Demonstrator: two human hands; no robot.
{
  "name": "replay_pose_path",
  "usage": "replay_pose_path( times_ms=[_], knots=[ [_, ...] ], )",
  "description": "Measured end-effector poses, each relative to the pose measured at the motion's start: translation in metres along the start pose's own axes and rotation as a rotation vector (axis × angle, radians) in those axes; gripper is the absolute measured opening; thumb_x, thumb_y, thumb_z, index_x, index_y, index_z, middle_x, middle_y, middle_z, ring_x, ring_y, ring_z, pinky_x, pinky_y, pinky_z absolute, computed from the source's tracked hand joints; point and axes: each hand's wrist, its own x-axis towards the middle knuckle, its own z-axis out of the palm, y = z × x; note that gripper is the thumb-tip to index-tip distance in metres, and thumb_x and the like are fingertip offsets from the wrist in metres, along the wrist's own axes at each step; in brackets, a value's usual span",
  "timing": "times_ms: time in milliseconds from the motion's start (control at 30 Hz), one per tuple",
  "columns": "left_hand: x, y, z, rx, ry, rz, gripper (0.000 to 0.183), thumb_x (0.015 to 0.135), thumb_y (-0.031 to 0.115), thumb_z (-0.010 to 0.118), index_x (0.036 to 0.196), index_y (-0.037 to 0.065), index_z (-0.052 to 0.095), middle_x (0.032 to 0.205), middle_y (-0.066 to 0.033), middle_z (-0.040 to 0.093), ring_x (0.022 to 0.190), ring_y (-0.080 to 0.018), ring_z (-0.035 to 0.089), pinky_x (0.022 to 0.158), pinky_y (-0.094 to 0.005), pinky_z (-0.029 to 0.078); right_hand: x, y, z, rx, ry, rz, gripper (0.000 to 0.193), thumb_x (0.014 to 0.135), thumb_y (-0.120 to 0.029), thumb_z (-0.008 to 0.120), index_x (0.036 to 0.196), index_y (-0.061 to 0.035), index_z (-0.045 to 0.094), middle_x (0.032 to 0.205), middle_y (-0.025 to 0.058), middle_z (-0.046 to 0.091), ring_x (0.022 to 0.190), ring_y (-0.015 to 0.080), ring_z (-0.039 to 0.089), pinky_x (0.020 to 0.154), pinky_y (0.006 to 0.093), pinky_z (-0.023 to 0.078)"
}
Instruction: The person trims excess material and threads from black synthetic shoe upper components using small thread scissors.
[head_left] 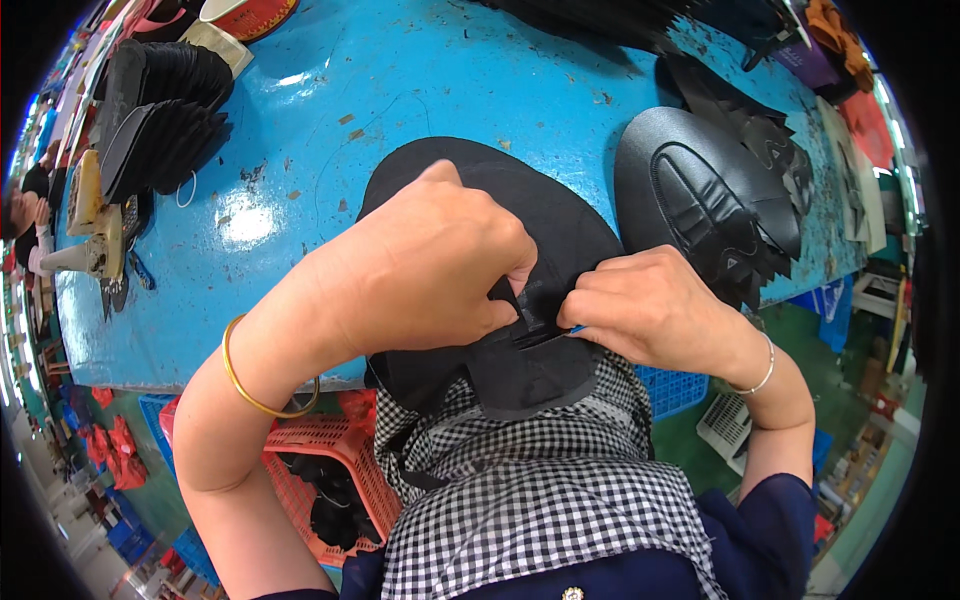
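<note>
Hands (430, 265) pinch a matte, round-edged black piece (555, 215) at a glossy blue table (285, 125).

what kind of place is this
Probably a shoe-making workshop: glossy black stitched pieces shaped like shoe uppers lie on the blue worktable, with stacked black pieces at its left and baskets of dark pieces below.
</note>
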Motion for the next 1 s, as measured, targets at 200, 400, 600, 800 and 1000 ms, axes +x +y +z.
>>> replay_pose_path(
  times_ms=[200,400,600,800,1000],
  knots=[
    [-0.006,-0.014,-0.003,-0.055,0.138,0.027,0.011,0.075,0.014,0.077,0.078,0.007,0.069,0.078,-0.0054,0.062,0.080,-0.0257,0.061,0.085,-0.0396,0.045,0.003,-0.004,-0.001,-0.125,-0.036,0.031,0.019,0.080,-0.010,0.073,0.088,-0.0126,0.056,0.063,0.0016,0.049,0.061,0.0204,0.061,0.045,0.0359,0.044],
    [-0.001,-0.012,0.001,-0.015,0.106,-0.100,0.009,0.075,0.009,0.072,0.077,0.002,0.067,0.075,-0.0094,0.061,0.075,-0.0291,0.060,0.075,-0.0392,0.048,0.013,0.004,0.004,-0.324,0.131,0.016,0.019,0.076,-0.009,0.070,0.091,-0.0140,0.058,0.064,0.0018,0.048,0.060,0.0194,0.060,0.043,0.0347,0.044],
    [-0.004,-0.017,0.004,-0.106,0.114,-0.067,0.011,0.075,0.008,0.071,0.077,-0.001,0.066,0.073,-0.0126,0.059,0.072,-0.0314,0.058,0.067,-0.0401,0.047,0.008,-0.001,0.000,-0.227,-0.044,-0.039,0.018,0.077,-0.009,0.066,0.091,-0.0162,0.059,0.066,0.0028,0.048,0.060,0.0196,0.059,0.043,0.0347,0.044],
    [-0.002,-0.018,-0.002,-0.078,0.053,-0.038,0.011,0.077,0.010,0.071,0.077,0.001,0.064,0.073,-0.0106,0.058,0.073,-0.0298,0.058,0.070,-0.0394,0.047,0.017,0.008,0.004,-0.273,0.061,0.017,0.017,0.086,-0.017,0.066,0.097,-0.0104,0.056,0.072,0.0045,0.056,0.068,0.0232,0.065,0.053,0.0370,0.050],
    [-0.010,-0.024,-0.003,-0.099,0.025,-0.001,0.009,0.083,0.011,0.071,0.084,0.005,0.064,0.082,-0.0068,0.059,0.083,-0.0282,0.058,0.087,-0.0383,0.045,0.021,0.002,-0.013,-0.126,0.015,0.216,0.030,0.095,-0.034,0.066,0.099,-0.0068,0.055,0.082,0.0092,0.068,0.076,0.0296,0.069,0.063,0.0412,0.052]
  ],
)
